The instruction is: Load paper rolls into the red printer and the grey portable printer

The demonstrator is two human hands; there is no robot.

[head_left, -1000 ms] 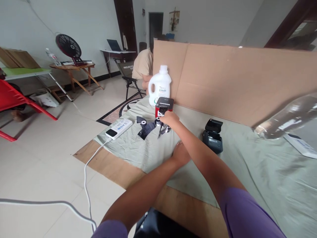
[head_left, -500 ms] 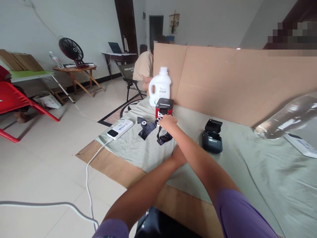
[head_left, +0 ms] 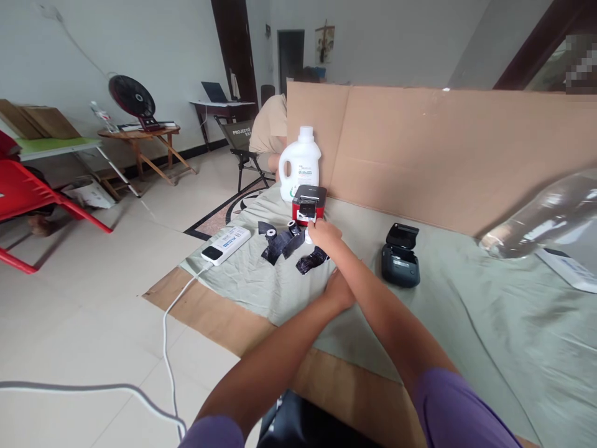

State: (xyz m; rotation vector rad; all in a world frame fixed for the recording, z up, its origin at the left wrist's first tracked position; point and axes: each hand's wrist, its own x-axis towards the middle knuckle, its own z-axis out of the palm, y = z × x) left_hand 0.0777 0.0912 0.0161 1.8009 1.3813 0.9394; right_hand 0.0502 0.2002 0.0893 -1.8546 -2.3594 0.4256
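My right hand (head_left: 325,236) reaches in front of a red and black label printer (head_left: 310,202), its fingers closed on a small white piece (head_left: 308,237) that looks like a spool end. Just left of it, a spool of dark ribbon (head_left: 293,228) rests on the cloth, with loose dark ribbon (head_left: 280,244) and another white-cored spool (head_left: 271,234) beside it. More crumpled dark ribbon (head_left: 311,261) lies below the fingers. My left hand (head_left: 339,290) is low on the cloth beneath my right forearm, which hides its fingers.
Behind the printer stands a white jug (head_left: 301,165) against a cardboard panel (head_left: 420,149). A white power bank (head_left: 226,244) with a cable (head_left: 164,330) sits left. To the right are a black device with its lid up (head_left: 400,256) and a clear plastic bottle (head_left: 536,218). A person (head_left: 270,127) sits beyond.
My right hand has moved slightly right, away from the dark ribbon spool, which now lies on the cloth with its ribbon spread leftward. My left hand stays nearly in place.
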